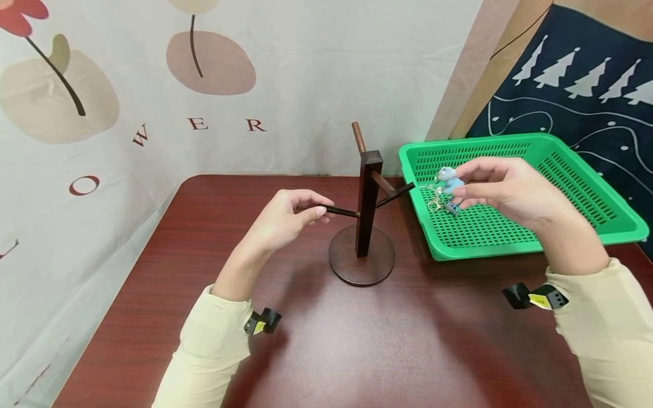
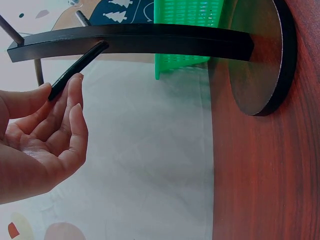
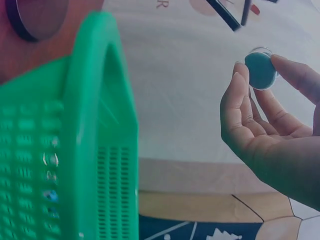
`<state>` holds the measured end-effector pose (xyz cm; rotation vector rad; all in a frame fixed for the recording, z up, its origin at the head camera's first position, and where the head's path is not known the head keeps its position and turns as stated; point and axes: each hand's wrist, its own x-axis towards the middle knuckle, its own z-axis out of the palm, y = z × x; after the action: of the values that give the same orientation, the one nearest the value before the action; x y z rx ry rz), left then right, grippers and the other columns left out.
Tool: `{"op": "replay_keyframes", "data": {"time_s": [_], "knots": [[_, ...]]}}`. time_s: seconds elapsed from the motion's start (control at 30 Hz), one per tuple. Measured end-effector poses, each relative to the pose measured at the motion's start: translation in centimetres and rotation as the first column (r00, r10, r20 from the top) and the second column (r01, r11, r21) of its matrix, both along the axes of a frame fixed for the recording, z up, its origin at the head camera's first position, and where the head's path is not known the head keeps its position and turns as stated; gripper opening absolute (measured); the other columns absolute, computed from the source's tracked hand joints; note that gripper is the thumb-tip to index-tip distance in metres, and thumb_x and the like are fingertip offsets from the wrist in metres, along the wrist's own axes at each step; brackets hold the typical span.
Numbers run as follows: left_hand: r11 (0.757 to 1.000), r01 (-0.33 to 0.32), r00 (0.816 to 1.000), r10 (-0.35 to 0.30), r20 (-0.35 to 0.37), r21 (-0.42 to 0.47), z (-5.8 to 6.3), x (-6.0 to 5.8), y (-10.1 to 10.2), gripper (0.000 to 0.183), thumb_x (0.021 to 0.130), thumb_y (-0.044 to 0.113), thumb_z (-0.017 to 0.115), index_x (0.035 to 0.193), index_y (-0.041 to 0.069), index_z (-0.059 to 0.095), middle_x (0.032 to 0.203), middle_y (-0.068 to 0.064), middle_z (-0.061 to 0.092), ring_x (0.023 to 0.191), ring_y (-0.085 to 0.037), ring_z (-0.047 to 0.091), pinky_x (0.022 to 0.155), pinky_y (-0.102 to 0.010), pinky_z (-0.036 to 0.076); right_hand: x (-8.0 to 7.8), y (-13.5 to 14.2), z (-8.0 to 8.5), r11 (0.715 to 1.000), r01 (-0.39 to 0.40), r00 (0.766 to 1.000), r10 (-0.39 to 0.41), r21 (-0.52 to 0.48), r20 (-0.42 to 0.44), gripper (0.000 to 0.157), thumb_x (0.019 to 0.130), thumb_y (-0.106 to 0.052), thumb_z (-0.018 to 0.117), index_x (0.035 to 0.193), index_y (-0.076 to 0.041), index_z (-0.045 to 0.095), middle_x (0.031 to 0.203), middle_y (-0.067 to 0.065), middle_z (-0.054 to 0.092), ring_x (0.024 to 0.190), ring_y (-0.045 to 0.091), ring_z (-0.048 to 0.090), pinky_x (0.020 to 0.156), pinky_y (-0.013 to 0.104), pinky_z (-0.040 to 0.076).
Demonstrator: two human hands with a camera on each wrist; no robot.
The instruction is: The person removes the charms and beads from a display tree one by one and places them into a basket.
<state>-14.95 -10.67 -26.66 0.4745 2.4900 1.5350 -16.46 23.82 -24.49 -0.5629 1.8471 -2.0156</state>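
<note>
A dark wooden stand (image 1: 365, 204) with several pegs rises from a round base (image 1: 342, 263) on the table. My left hand (image 1: 288, 221) pinches the end of its left black peg (image 1: 340, 211) between thumb and fingers. Over the green basket (image 1: 444, 249), my right hand (image 1: 515, 192) pinches a small light-blue trinket (image 1: 449, 180) by its edge. In the right wrist view that trinket (image 3: 261, 71) shows a rounded teal side with a clear, shiny rim. Beneath it, small keychains (image 1: 451, 208) with gold-coloured rings lie in the basket, partly overlapped by the trinket.
The basket stands at the table's back right, close to the stand. A reddish-brown wooden table (image 1: 357, 340) lies below both forearms. Behind it hangs a pale printed cloth (image 1: 326, 85), with a dark blue cloth (image 1: 576, 102) bearing white trees at the right.
</note>
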Motion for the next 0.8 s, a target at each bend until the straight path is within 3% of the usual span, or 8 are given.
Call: {"op": "replay_keyframes", "data": {"time_s": [0.23,0.43,0.63,0.8], "knots": [[1.0,0.003,1.0,-0.003,-0.008,-0.004,0.1,0.0,0.0,0.018,0.089,0.002,0.056,0.104,0.0,0.065,0.08,-0.01,0.067,0.078,-0.016,0.062,0.074,-0.031,0.049,-0.4,2.2,0.7,0.998,0.055,0.998,-0.055,0.01,-0.007,0.029,0.085,0.017,0.05,0.104,0.001,0.065,0.096,0.012,0.065,0.076,0.023,0.065,0.069,0.029,0.052],[1.0,0.005,1.0,-0.005,-0.013,-0.008,0.2,0.0,0.0,0.018,0.089,0.003,0.056,0.104,0.0,0.065,0.082,-0.011,0.067,0.079,-0.016,0.063,0.075,-0.031,0.049,-0.8,3.8,0.9,0.98,0.15,0.988,-0.152,0.134,0.004,0.029,0.085,0.015,0.052,0.101,-0.005,0.067,0.095,0.009,0.065,0.076,0.022,0.064,0.067,0.028,0.052],[1.0,0.008,1.0,-0.008,-0.003,-0.003,0.2,0.0,0.0,0.018,0.089,0.003,0.056,0.105,0.0,0.065,0.085,-0.015,0.067,0.08,-0.016,0.063,0.075,-0.031,0.048,-0.9,5.0,0.4,0.94,0.247,0.967,-0.255,0.237,0.0,0.027,0.086,0.011,0.054,0.097,-0.008,0.068,0.093,0.006,0.065,0.074,0.021,0.064,0.065,0.029,0.052],[1.0,0.007,1.0,-0.007,-0.007,-0.012,0.2,0.0,0.0,0.018,0.089,0.003,0.056,0.105,0.0,0.065,0.085,-0.015,0.067,0.08,-0.016,0.063,0.075,-0.031,0.048,-0.8,6.1,-0.1,0.886,0.305,0.948,-0.319,0.35,-0.017,0.025,0.088,0.005,0.054,0.094,-0.015,0.068,0.09,0.002,0.064,0.072,0.019,0.064,0.065,0.029,0.052]]}}
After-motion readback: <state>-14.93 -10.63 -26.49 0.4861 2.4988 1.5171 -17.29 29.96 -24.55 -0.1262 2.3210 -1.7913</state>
